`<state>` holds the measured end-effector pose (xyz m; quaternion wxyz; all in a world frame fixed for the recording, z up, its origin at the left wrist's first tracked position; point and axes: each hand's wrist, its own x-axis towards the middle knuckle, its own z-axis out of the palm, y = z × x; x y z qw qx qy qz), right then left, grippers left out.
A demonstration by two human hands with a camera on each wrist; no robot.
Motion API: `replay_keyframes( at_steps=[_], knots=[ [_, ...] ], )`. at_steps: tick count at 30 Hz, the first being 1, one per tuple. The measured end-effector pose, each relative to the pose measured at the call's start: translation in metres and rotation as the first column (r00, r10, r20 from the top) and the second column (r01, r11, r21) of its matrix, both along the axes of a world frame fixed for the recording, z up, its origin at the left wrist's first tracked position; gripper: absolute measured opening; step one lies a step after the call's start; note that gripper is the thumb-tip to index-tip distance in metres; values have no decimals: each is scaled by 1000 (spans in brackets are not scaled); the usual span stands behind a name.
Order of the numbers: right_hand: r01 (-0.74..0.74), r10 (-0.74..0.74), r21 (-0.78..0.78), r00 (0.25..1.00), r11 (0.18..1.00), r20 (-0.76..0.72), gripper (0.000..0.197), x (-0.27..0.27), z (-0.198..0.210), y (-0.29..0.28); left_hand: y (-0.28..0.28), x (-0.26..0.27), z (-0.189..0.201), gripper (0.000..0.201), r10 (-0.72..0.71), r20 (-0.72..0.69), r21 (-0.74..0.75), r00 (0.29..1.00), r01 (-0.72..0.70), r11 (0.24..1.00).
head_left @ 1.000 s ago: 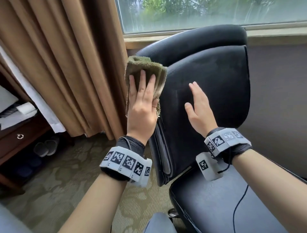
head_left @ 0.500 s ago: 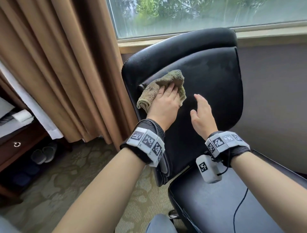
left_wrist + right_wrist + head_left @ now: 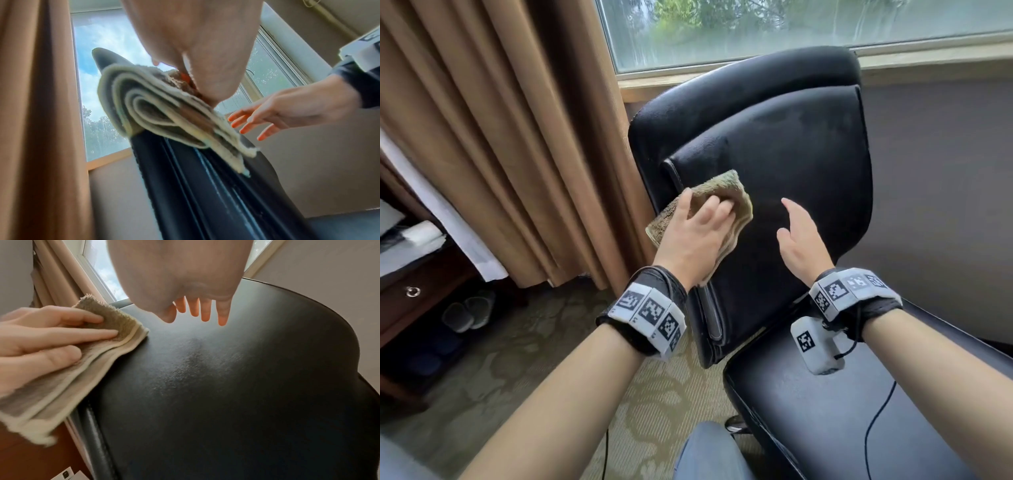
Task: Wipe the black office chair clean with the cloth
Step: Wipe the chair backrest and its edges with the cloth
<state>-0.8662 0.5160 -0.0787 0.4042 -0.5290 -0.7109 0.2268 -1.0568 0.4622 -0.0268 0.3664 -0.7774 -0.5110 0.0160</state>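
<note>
The black office chair (image 3: 791,154) faces me, with its backrest upright below the window. A folded olive-green cloth (image 3: 726,186) lies on the backrest's left edge at mid height. My left hand (image 3: 698,236) presses it there with straight fingers and the thumb spread to the left. In the left wrist view the cloth (image 3: 156,110) hangs in layers over the chair's edge (image 3: 195,186). My right hand (image 3: 799,236) is held flat with straight fingers at the backrest's middle, right of the cloth. I cannot tell whether it touches. The right wrist view shows the left hand's fingers (image 3: 61,334) flat on the cloth (image 3: 102,353).
Brown curtains (image 3: 517,137) hang close to the chair's left side. A window (image 3: 791,27) and a grey wall (image 3: 945,205) stand behind it. At far left is a wooden drawer unit (image 3: 410,291) with slippers (image 3: 465,311) on the patterned carpet. A thin cable (image 3: 876,428) crosses the seat (image 3: 808,394).
My left hand has slid the cloth down from the backrest's upper left corner to its left edge at mid height. The right hand has stayed almost in place.
</note>
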Motion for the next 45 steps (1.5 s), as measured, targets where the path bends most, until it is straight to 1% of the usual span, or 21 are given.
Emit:
replay_keyframes(
  at_steps=[3, 5, 7, 8, 10, 12, 16, 19, 22, 25, 27, 29, 31, 33, 34, 36, 37, 38, 40, 42, 45],
  knots=[
    [-9, 19, 89, 994, 996, -110, 48, -8, 12, -4, -1, -3, 2, 52, 106, 12, 43, 994, -107, 993],
    [-12, 56, 233, 982, 972, -183, 45, -20, 34, -4, 1, -5, 1, 53, 69, 77, -62, 995, -65, 996],
    [-80, 144, 328, 974, 941, -177, 48, -31, 59, 0, 1, -8, 2, 53, -75, 225, -10, 971, 79, 997],
    [-143, 200, 346, 971, 927, -133, 49, -35, 70, 2, 2, -10, 2, 53, -175, 312, 65, 934, 162, 985],
    [-285, 293, 339, 956, 896, 28, 50, -40, 85, 7, 4, -20, -3, 57, -333, 506, 155, 796, 296, 943],
    [-359, 309, 338, 931, 870, 193, 43, -42, 87, 12, 1, -26, -4, 61, -380, 613, 215, 693, 317, 924],
    [-318, 241, 361, 940, 877, 243, 25, -43, 84, 13, -3, -30, -5, 69, -263, 701, 305, 663, 54, 951],
    [-331, 267, 343, 938, 879, 222, 21, -38, 88, 3, -9, -33, -10, 45, -176, 784, 254, 595, -49, 966],
    [-352, 289, 294, 927, 888, 239, 18, -30, 87, -9, -20, -33, -8, 22, -180, 799, 208, 574, 18, 978],
    [-341, 322, 225, 940, 913, 116, 16, -22, 77, -15, -28, -31, 7, 15, -76, 895, -1, 440, 172, 985],
    [-274, 279, 232, 960, 933, 15, 21, -22, 74, -13, -27, -29, 22, 16, -53, 923, -30, 382, 207, 978],
    [-158, 186, 243, 978, 957, -98, 25, -29, 75, -9, -20, -28, 36, 22, -144, 903, 80, 406, 171, 982],
    [-36, 85, 236, 976, 971, -199, 29, -39, 77, -1, -9, -29, 44, 31, -233, 840, 204, 490, 113, 972],
    [45, 11, 229, 971, 972, -239, 33, -50, 77, 8, 3, -32, 42, 37, -282, 724, 312, 629, 65, 948],
    [65, -9, 223, 970, 973, -242, 34, -55, 75, 12, 8, -34, 38, 33, -309, 612, 387, 728, 66, 920],
    [76, -25, 225, 975, 971, -221, 33, -61, 72, 18, 18, -38, 27, 15, -333, 247, 500, 910, 174, 848],
    [71, -21, 238, 978, 969, -207, 31, -61, 70, 19, 22, -41, 22, 14, -333, 75, 524, 940, 246, 815],
    [60, -9, 251, 980, 966, -199, 28, -60, 68, 21, 24, -42, 18, 17, -330, -14, 515, 944, 290, 807],
    [20, 35, 254, 977, 967, -209, 17, -53, 61, 22, 24, -40, 13, 24, -299, -10, 469, 954, 268, 841],
    [-3, 58, 224, 970, 975, -238, 10, -45, 51, 21, 23, -31, 10, 38, -212, 47, 417, 976, 173, 892],
    [52, 1, 217, 972, 975, -237, 29, -32, 32, 19, 22, -15, 17, 50, -68, 70, 373, 995, 37, 927]
  ],
)
